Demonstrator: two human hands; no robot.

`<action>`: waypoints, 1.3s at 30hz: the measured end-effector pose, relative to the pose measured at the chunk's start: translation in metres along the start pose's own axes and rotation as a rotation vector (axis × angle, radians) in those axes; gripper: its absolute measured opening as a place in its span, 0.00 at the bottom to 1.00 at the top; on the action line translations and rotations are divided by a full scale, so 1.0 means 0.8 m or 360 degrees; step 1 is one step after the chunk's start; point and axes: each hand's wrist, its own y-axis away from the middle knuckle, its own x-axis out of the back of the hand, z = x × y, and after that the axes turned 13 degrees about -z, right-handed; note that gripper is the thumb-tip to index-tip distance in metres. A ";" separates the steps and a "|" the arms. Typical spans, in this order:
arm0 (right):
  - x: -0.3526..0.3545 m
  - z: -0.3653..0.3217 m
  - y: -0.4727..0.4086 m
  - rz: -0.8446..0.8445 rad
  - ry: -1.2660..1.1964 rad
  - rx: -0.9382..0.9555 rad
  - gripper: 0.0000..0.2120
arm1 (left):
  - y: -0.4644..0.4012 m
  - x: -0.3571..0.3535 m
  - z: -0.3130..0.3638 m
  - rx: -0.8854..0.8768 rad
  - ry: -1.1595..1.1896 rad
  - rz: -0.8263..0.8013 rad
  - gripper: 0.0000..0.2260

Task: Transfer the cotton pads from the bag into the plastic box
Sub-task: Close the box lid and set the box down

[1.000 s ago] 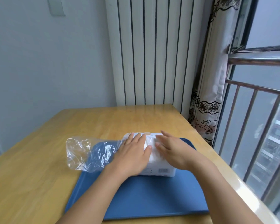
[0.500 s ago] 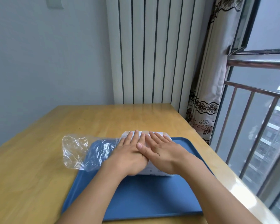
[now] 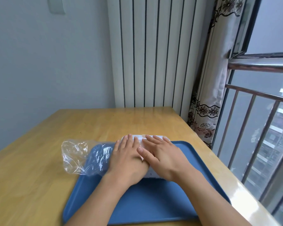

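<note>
A white plastic box [image 3: 151,174] sits on the blue tray [image 3: 153,203], mostly covered by both hands. My left hand [image 3: 128,159] lies flat on the box's left part with straight fingers. My right hand [image 3: 160,155] presses flat on the right part, its thumb resting over the left hand. A clear, crumpled plastic bag [image 3: 82,155] lies just left of the box, half on the tray and half on the table; it looks empty. No cotton pads are visible.
The tray rests on a wooden table [image 3: 39,185] near its front edge. Behind the table stand a white radiator [image 3: 153,54] and a patterned curtain [image 3: 207,103]. A window with metal railing bars [image 3: 260,128] runs along the right side.
Both hands slid toward the box's far edge and closer together, the right thumb now overlapping the left hand. The bag has not moved.
</note>
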 end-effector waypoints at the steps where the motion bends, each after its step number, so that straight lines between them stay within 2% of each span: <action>1: -0.001 0.001 -0.001 -0.0052 0.0003 -0.0025 0.48 | -0.001 -0.001 -0.005 -0.0017 0.0073 -0.0005 0.32; 4: 0.003 0.001 -0.004 -0.0268 0.0005 -0.0111 0.50 | -0.005 0.001 -0.010 -0.0049 0.0124 -0.0081 0.35; 6: 0.004 0.003 -0.003 -0.0273 -0.0095 -0.0075 0.49 | -0.005 0.001 -0.010 -0.0062 0.0138 -0.0086 0.35; 8: 0.007 0.012 -0.002 -0.0069 -0.0415 -0.0033 0.48 | -0.006 0.000 -0.012 -0.0101 0.0275 0.0045 0.32; 9: 0.010 0.020 -0.005 0.0128 -0.0611 -0.0074 0.44 | -0.008 0.000 -0.014 -0.0129 0.0457 0.0161 0.31; 11: 0.016 0.041 -0.011 0.0616 -0.0768 -0.0319 0.32 | -0.010 0.002 -0.017 -0.0132 0.0908 0.0414 0.29; 12: 0.018 0.055 -0.015 0.0759 -0.0796 -0.0473 0.25 | -0.012 0.004 -0.019 -0.0106 0.1103 0.0500 0.29; 13: 0.021 0.064 -0.017 0.0763 -0.0940 -0.0610 0.21 | -0.017 0.005 -0.024 -0.0038 0.1249 0.0480 0.28; 15: 0.025 0.070 -0.019 0.0458 -0.1481 -0.0784 0.16 | -0.025 0.003 -0.033 0.0104 0.1552 0.0334 0.26; 17: 0.023 0.065 -0.017 0.0182 -0.1884 -0.0810 0.11 | -0.035 0.002 -0.045 0.0183 0.2015 0.0164 0.18; 18: 0.021 0.065 -0.020 0.0141 -0.1984 -0.0814 0.09 | -0.037 0.002 -0.049 0.0161 0.2299 0.0120 0.15; 20: 0.020 0.066 -0.023 0.0186 -0.2101 -0.0761 0.07 | -0.040 0.006 -0.053 0.0123 0.2770 0.0064 0.21; 22: 0.019 0.066 -0.023 0.0226 -0.2197 -0.0672 0.11 | -0.039 0.009 -0.059 0.0094 0.3024 -0.0008 0.32; 26: 0.027 0.065 -0.018 0.0409 -0.2505 -0.0632 0.19 | -0.039 0.007 -0.063 -0.0086 0.3273 0.0004 0.36; 30: 0.032 0.062 -0.016 0.0372 -0.2345 -0.0550 0.27 | -0.037 0.009 -0.058 -0.0131 0.3195 0.0082 0.29; 34: 0.037 0.045 -0.007 0.0242 -0.1831 -0.0426 0.15 | -0.034 0.006 -0.046 -0.0156 0.2635 0.0063 0.08; 36: 0.038 0.041 -0.004 0.0234 -0.1370 -0.0354 0.15 | -0.031 0.005 -0.040 -0.0221 0.2176 0.0131 0.09; 39: 0.027 0.035 -0.001 0.0148 -0.0494 -0.0326 0.24 | -0.021 0.002 -0.031 -0.0248 0.1352 0.0270 0.16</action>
